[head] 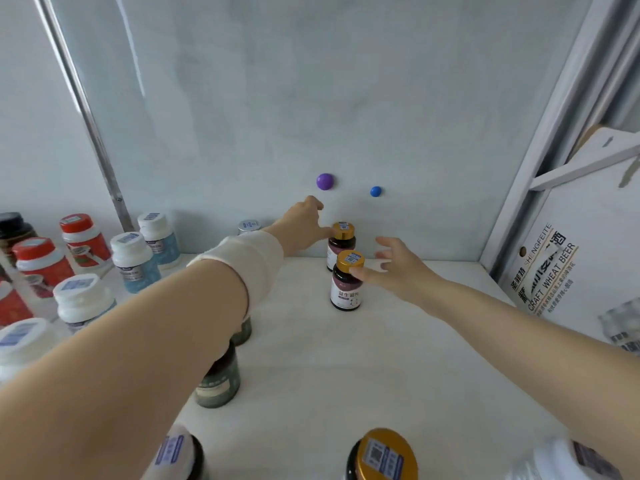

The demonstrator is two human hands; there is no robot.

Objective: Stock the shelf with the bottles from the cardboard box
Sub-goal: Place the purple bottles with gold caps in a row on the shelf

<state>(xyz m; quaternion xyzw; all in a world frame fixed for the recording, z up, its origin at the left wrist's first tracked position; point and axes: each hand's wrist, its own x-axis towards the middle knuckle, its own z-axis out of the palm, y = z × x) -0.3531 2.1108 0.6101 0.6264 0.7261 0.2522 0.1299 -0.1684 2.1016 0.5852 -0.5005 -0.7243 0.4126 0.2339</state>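
my left forearm (145, 341) hides the tops of two dark green bottles (218, 382), and my wrist (249, 258) covers most of a silver-capped bottle (249, 226). the bottom edge cuts off a gold-capped bottle (381, 457) and a blurred white bottle (561, 462). their labels are too small to read.

Soft, even daylight fills the scene; shadows stay faint, while wide-angle distortion bends and blurs the edges.
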